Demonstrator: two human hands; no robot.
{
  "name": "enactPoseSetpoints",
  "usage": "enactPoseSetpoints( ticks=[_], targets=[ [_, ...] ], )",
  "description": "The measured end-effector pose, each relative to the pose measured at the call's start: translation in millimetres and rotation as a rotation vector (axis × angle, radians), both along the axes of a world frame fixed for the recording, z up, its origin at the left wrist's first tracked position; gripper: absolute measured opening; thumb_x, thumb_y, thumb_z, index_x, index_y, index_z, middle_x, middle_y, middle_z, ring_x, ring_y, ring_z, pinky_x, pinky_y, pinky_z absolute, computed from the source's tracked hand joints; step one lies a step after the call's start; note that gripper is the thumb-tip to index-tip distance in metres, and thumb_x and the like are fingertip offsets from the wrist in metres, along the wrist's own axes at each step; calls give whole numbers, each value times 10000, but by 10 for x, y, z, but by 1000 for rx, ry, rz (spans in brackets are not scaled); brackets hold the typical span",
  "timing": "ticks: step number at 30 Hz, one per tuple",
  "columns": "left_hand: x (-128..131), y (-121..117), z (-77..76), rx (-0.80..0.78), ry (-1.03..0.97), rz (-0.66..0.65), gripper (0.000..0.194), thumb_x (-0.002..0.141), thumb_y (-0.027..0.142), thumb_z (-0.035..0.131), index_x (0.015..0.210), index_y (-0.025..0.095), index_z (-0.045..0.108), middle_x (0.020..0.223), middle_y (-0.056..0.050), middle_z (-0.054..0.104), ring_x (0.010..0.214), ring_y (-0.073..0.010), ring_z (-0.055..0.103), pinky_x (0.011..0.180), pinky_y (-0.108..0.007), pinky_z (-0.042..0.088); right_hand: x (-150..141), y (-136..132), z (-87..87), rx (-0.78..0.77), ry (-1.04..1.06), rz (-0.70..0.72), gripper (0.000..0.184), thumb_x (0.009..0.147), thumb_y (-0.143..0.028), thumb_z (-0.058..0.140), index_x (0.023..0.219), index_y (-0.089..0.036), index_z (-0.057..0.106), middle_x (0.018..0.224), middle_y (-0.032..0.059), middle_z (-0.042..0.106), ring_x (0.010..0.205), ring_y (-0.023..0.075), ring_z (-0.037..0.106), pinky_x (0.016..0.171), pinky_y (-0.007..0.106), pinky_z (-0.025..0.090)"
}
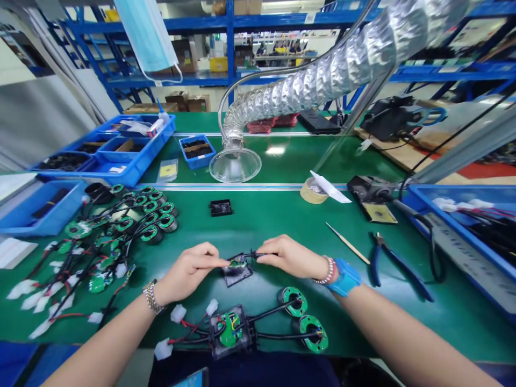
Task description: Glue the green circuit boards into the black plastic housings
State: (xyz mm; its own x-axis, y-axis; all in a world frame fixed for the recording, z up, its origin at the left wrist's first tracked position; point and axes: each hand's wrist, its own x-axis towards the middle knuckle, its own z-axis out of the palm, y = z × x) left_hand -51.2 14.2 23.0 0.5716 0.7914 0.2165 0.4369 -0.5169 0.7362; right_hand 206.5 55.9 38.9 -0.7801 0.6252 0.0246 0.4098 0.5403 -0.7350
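Over the middle of the green bench, a small green circuit board (pixel 237 264) sits tilted at a black plastic case (pixel 238 277). My left hand (pixel 192 270) has its fingers closed at the left end of the board; the fingertips partly hide the grip. With thumb and fingers, my right hand (pixel 288 258) pinches a black cable (pixel 255 255) just right of the case. Closer to me lies another black case (pixel 220 349) with a board inside, white connectors on its left and two round green boards (pixel 313 334) wired on its right.
Wired round boards (pixel 151 207) heap up at left beside blue bins (pixel 121 174). An empty-looking black case (pixel 221 208) lies ahead, below a fume hood (pixel 235 165). To the right are a pointed stick (pixel 349 243), pliers (pixel 397 263), a tape roll (pixel 313 192) and a blue bin (pixel 463 252).
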Motion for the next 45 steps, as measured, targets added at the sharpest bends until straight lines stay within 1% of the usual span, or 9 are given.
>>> enactPoseSetpoints(
  ticks=[3,5,12,16,21,26,33,37,45],
  targets=[
    [-21,-33,-112,255,294,-46,394,870,87,331,1023,291,631,878,-31,545,739,-114,511,616,-213,403,-17,-50,-80,209,-8,-28,290,881,-326,443,890,-131,657,728,52,597,661,115,537,632,232,416],
    [-13,-41,-183,353,464,-50,395,862,78,344,1040,306,614,889,-28,536,727,-115,502,557,-198,375,-10,-90,-136,314,-25,-32,292,892,-314,426,909,-131,652,726,51,582,657,111,521,612,223,396],
    [60,25,-288,406,665,-65,325,897,152,367,1077,330,571,924,-9,520,712,-109,479,526,-197,332,-19,-261,-203,582,-179,-45,301,913,-264,381,799,-156,637,671,27,522,623,105,445,531,219,291],
    [131,46,-196,378,749,-127,321,881,152,377,1078,315,571,942,-17,520,742,-131,483,559,-217,370,-15,-257,-212,614,-214,-14,293,910,-240,382,769,-159,626,676,28,526,630,109,432,541,222,282],
    [199,-27,-73,314,721,-129,272,810,249,474,1051,250,603,1140,-56,480,843,-187,508,674,-296,446,-44,-250,-218,620,-299,-16,258,896,-217,398,766,-156,612,699,35,551,643,125,446,576,245,303],
    [174,-44,-202,297,611,-73,338,800,444,510,1029,220,618,1153,-101,494,904,-237,522,717,-348,465,-126,-249,-196,606,-451,-13,155,835,-95,442,776,-139,579,704,41,567,647,147,475,616,280,331],
    [94,178,-279,339,551,-242,311,825,444,496,1003,227,630,1161,-91,524,877,-210,536,759,-339,459,-171,-196,-290,509,-405,13,146,824,-88,434,864,-129,568,710,37,578,636,131,493,617,252,347],
    [86,210,-263,344,550,-260,321,829,454,489,1000,222,629,1155,-91,529,860,-200,535,746,-325,457,-174,-222,-308,525,-509,4,140,829,-105,421,830,-136,558,660,30,564,572,123,478,553,256,289],
    [97,213,-270,350,562,-274,307,832,446,487,1005,232,623,1142,-84,525,834,-204,522,698,-326,458,-264,-178,-243,554,-606,157,117,754,-67,463,729,-144,547,666,35,598,524,115,477,486,282,179]
  ],
)
